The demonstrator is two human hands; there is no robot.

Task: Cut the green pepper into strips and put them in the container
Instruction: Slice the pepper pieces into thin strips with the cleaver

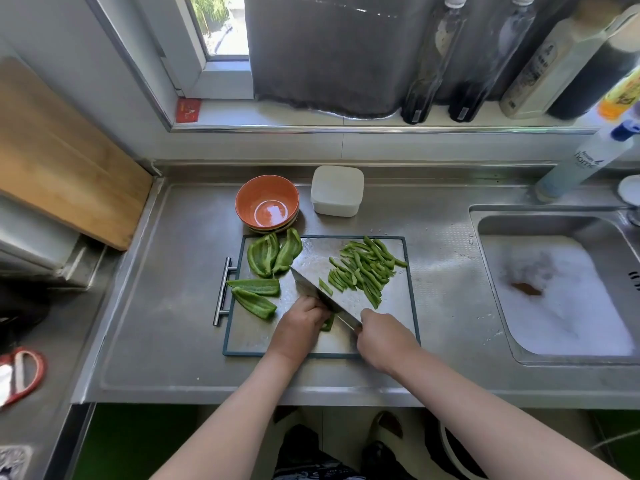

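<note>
A cutting board (249, 334) is laid on the shiny metal surface (166, 306). A big knife (318, 292) is held by the right hand (382, 337), with the fingers wrapped tight round its handle. The blade is pointed away and to the left across the board. A small pepper piece (327, 323) is held down on the board by the left hand (299, 323), with the fingers curled over it, right next to the blade. A pile of thin green strips (363, 271) is seen on the right side of the board, just past the blade. Four bigger pepper pieces (268, 256) are left uncut on the left side of the board. Behind the board, an orange bowl (266, 202) is set on the surface, very close to the board's far edge. A white container (337, 190) with its lid on is placed just beside the bowl, to the right. A sink (554, 289) with white foam in it is found well to the right of the board
</note>
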